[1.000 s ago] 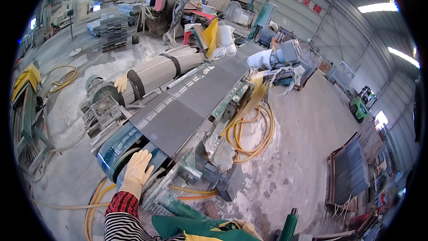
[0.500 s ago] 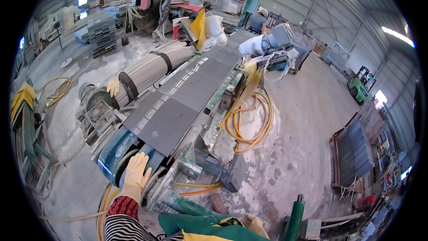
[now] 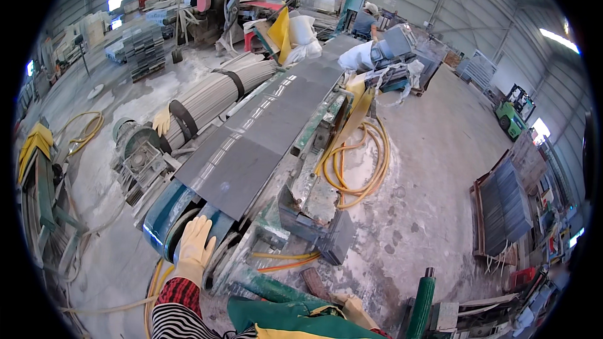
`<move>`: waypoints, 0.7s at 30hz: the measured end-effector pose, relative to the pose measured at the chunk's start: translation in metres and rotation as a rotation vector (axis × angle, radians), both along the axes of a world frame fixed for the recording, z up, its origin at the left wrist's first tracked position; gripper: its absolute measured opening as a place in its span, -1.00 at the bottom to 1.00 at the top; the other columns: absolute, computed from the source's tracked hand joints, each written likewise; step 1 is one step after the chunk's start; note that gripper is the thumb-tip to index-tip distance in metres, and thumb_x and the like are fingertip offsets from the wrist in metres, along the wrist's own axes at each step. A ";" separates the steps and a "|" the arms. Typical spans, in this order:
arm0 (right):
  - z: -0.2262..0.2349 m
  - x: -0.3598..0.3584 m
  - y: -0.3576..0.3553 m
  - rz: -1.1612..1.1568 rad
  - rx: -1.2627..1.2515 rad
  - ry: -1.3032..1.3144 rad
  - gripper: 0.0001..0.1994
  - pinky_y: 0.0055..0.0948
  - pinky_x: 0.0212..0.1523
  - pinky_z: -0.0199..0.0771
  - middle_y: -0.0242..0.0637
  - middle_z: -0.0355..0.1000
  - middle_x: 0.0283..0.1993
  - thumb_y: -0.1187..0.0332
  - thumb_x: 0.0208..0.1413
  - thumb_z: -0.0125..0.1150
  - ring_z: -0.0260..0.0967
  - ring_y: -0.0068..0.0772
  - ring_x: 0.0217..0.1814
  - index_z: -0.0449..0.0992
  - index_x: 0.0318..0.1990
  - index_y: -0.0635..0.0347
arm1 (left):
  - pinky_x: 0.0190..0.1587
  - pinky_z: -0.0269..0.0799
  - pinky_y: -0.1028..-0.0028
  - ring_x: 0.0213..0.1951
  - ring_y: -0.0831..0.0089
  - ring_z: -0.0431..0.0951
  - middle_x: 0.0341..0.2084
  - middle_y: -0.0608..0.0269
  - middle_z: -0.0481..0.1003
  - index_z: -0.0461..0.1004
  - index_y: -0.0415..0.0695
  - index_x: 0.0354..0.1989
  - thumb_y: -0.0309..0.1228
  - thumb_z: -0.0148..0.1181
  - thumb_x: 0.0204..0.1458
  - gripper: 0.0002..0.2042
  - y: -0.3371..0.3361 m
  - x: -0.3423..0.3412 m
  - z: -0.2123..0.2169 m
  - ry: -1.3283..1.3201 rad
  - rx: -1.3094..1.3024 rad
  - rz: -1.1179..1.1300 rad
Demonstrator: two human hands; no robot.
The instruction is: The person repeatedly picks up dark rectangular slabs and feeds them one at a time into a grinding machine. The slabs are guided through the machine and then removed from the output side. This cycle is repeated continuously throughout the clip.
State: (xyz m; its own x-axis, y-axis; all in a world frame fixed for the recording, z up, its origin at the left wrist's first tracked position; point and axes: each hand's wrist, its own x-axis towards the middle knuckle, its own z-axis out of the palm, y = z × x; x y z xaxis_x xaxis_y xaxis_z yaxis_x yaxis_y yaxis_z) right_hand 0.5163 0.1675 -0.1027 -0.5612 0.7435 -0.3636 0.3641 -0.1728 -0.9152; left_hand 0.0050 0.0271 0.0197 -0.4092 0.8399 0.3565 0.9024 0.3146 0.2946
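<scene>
My left hand, in a pale cream glove, lies with its fingers stretched out at the near end of a conveyor, beside the blue roller end. It holds nothing. Dark grey stone slabs lie end to end on the conveyor, the closest one just beyond my fingertips. My right hand, gloved alike, shows only in part at the lower edge beside my green and yellow apron. Its fingers are not clear enough to read.
Left of the conveyor are a motor and a strapped bundle of pale strips. Yellow hoses coil on the floor to the right. A green post rises at lower right. A person works at the far end; a green forklift stands far right.
The view has shifted slightly. My left hand stays by the roller end, fingers still outstretched. More of my right glove and a bit of red sleeve show at the lower edge.
</scene>
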 end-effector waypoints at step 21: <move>0.002 -0.012 0.001 -0.415 -0.551 0.101 -0.77 -0.43 0.03 0.54 -0.14 0.60 -0.11 0.61 0.16 0.03 0.55 -0.34 -0.06 0.58 -0.10 0.44 | 0.39 0.07 0.13 0.30 -0.01 0.25 0.22 -0.05 0.34 0.40 -0.20 0.17 -0.36 0.22 0.04 -0.52 -0.014 0.001 -0.002 -0.018 0.034 0.002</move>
